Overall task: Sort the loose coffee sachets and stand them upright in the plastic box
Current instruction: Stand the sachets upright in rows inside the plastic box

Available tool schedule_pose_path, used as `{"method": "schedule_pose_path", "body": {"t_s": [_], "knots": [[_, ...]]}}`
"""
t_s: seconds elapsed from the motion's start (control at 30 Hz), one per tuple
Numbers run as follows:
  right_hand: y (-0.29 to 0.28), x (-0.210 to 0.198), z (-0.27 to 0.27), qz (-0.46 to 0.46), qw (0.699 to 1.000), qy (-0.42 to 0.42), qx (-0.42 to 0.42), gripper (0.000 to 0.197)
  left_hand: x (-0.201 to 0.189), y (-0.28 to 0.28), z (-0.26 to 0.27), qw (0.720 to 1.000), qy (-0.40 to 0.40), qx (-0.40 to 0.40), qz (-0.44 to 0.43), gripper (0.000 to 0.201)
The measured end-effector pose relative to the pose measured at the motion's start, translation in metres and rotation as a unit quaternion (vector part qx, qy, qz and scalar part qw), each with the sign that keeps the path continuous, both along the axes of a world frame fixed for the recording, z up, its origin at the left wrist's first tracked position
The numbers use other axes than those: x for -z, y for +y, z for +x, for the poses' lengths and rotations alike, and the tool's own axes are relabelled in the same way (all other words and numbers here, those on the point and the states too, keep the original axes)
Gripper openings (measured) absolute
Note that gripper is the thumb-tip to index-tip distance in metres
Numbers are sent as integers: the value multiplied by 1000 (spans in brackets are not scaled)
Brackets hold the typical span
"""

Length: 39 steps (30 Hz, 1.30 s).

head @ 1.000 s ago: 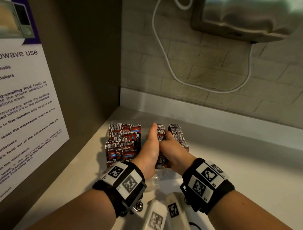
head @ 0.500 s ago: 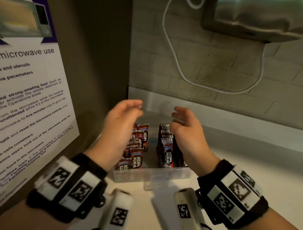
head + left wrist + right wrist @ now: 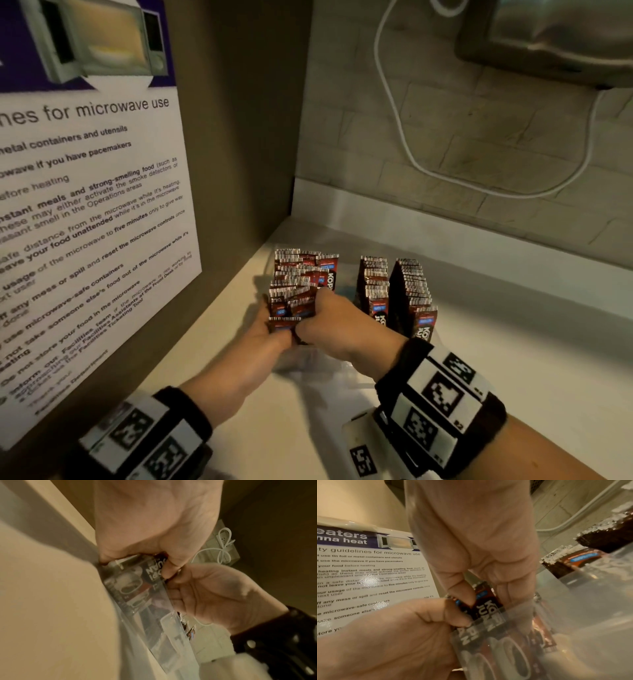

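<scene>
Both of your hands are at the near end of the plastic box (image 3: 310, 365), working the same untidy group of coffee sachets (image 3: 294, 291). Your left hand (image 3: 263, 334) has its thumb and fingers curled onto the front sachet (image 3: 485, 607) of that group, and your right hand (image 3: 337, 327) pinches the same bundle from the other side, thumbs almost touching. Just beyond your right fingertips (image 3: 322, 296) the sachets lean and overlap at mixed angles; further to the right of your knuckles, two tidy rows (image 3: 394, 291) stand upright and are not being touched. The box wall (image 3: 173, 631) sits directly under your fingers, with the front sachet's lower half already behind it. Risk assessment: the loose group beyond your fingertips has little side support, so a squeeze or a sideways pull is likely to topple it into the gap beside the tidy rows. Pressing down hard could crease the foil or slide the light box along the counter (image 3: 496, 359). Letting go of both pinches at once may let the front sachet fall flat.
</scene>
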State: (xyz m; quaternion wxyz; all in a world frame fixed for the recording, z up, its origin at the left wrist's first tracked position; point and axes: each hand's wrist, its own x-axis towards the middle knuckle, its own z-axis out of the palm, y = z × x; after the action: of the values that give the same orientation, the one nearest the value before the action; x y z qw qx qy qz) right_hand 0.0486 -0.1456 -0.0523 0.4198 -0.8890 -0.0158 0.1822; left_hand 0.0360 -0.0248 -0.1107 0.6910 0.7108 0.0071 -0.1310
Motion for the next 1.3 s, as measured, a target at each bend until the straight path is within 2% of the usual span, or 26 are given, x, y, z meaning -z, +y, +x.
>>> {"method": "schedule_pose_path", "body": {"t_s": [0.13,0.27,0.4,0.47,0.6,0.67,0.8,0.93,1.03,1.1,1.2,1.3], "knots": [[9,1,3,-6,1000,-27,7,20,1,-14,3,999,-11,-20,-24,53],[6,-3,4,-53,998,-21,-20,4,6,-14,3,998,-37,-27,-44,63],[-2,-4,7,-85,995,-22,-46,4,11,-12,3,990,-119,-69,17,64],[-6,-4,8,-84,995,-25,-50,6,11,-10,2,984,-145,-87,59,58],[-10,-2,7,-58,995,-50,-58,15,10,-7,1,981,-130,-130,62,45],[-10,1,8,-42,996,-50,-54,17,12,-5,2,980,-118,-146,60,51],[-8,6,12,-68,995,-45,-53,28,13,-5,3,976,-123,-128,128,49],[-9,8,12,-65,995,-52,-55,21,11,-9,4,959,-145,-104,218,69],[-11,9,11,-49,996,-50,-53,25,7,-14,3,969,-120,-119,180,54],[-11,10,11,-40,997,-47,-53,31,8,-14,4,973,-120,-112,160,56],[-12,12,12,-42,996,-53,-57,33,9,-12,7,973,-132,-74,174,62],[-14,11,13,-54,995,-54,-68,30,10,-10,9,978,-122,-79,152,57]]}}
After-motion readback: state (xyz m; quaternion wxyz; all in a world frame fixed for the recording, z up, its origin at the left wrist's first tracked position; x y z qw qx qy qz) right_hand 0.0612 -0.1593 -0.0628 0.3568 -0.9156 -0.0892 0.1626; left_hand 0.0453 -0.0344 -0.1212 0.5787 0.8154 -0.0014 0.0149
